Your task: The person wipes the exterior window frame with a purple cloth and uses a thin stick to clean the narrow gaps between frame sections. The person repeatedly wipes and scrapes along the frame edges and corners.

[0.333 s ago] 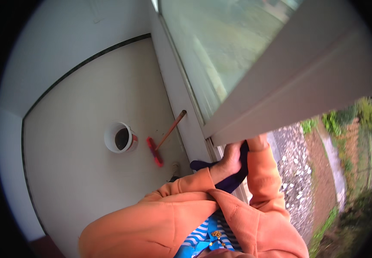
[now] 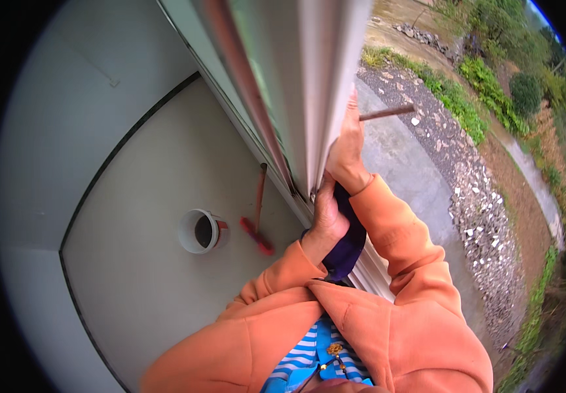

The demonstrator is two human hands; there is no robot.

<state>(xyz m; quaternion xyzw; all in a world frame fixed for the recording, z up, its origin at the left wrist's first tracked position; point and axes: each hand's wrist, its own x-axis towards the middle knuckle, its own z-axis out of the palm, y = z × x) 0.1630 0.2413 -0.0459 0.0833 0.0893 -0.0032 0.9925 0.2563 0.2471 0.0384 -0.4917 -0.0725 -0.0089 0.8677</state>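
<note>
A white-framed window sash (image 2: pixel 325 85) rises in front of me, its greenish glass (image 2: pixel 234 85) to the left of the frame. My left hand (image 2: pixel 329 219) is closed at the sash's lower end, thumb upward, with some fingers hidden. Higher up, my right hand (image 2: pixel 348 150) grips the outer side of the same frame; its fingertips are partly concealed. A brown stick (image 2: pixel 388 112) juts out to the right beside the right fingers, and I cannot tell whether that hand touches it. Dark purple cloth (image 2: pixel 347 252) lies below both hands, between my forearms.
Indoors on the left, a white bucket (image 2: pixel 190 229) with dark contents stands on the grey floor (image 2: pixel 145 288). Near it, a red broom (image 2: pixel 257 237) leans its handle toward the wall. Below the right arm runs a white sill track (image 2: pixel 373 272); outside lie concrete (image 2: pixel 401 154) and gravel (image 2: pixel 486 229).
The sash has shifted left and stands more upright in view, uncovering more of the outdoors. My right hand has moved up along its frame, and the brown stick has come into sight.
</note>
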